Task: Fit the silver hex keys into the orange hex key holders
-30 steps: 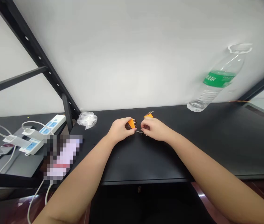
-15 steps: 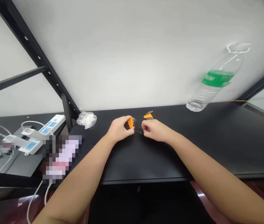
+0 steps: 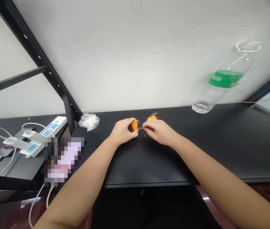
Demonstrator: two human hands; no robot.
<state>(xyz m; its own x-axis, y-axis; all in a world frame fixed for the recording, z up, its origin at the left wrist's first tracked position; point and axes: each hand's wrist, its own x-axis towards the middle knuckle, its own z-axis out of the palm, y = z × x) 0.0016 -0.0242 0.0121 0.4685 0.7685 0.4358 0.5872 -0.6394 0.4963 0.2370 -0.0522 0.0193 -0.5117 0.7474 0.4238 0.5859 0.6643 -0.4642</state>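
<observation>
My left hand (image 3: 122,132) is closed round an orange holder (image 3: 134,124) with several thin metal keys sticking out to the right. My right hand (image 3: 157,130) pinches one thin metal key (image 3: 140,128) at the holder's open side. Another thin bent key (image 3: 141,134) lies on the black table (image 3: 149,156) just below the two hands. A second orange holder (image 3: 152,116) with keys lies on the table right behind my right hand.
A crumpled clear plastic bag (image 3: 89,121) lies at the back left beside a black rack post (image 3: 68,116). A clear water bottle (image 3: 223,82) with a green label stands at the back right. White power strips (image 3: 43,136) and cables sit on the left.
My right hand has moved up and left from the table to the orange holder, pinching a thin key. My left hand has turned the holder slightly.
</observation>
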